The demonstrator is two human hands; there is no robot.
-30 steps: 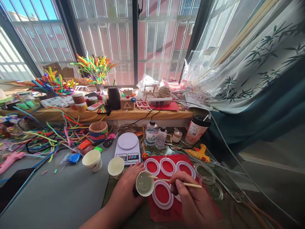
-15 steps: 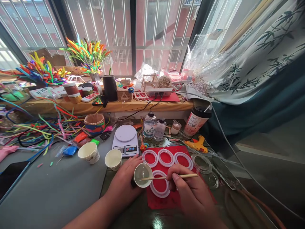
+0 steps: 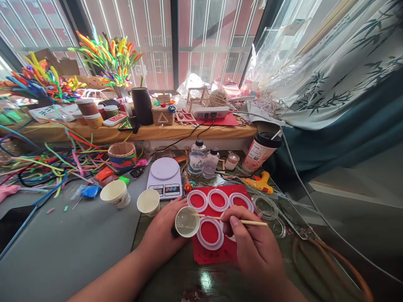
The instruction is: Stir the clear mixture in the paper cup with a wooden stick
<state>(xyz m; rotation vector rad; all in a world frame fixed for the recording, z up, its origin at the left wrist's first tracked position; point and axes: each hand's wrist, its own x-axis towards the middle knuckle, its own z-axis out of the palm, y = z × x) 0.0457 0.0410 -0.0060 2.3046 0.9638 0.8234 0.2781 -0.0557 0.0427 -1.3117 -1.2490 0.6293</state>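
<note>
My left hand (image 3: pixel 163 228) is wrapped round a paper cup (image 3: pixel 187 235), tilted so its mouth faces me; clear liquid with bubbles shows inside. Between the thumb and fingers of my right hand (image 3: pixel 245 235) is a thin wooden stick (image 3: pixel 253 222), its far end reaching the cup's rim. Under and beyond my hands lies a red sheet (image 3: pixel 217 256) bearing several whitish ring molds (image 3: pixel 209 247). Part of one mold is hidden behind my right hand. Close to my left hand stands another paper cup (image 3: pixel 148 203).
A white kitchen scale (image 3: pixel 164 168) sits behind the cups, with two clear bottles (image 3: pixel 196 161) beside it. Stacked paper cups (image 3: pixel 115 195) are on the left. A yellow glue gun (image 3: pixel 260 183), a drink cup (image 3: pixel 260 153) and a cable (image 3: pixel 302 180) occupy the right.
The stick has shifted; its tip has gone from inside the cup up to the rim, and its rear end points further right. My view has tilted down slightly.
</note>
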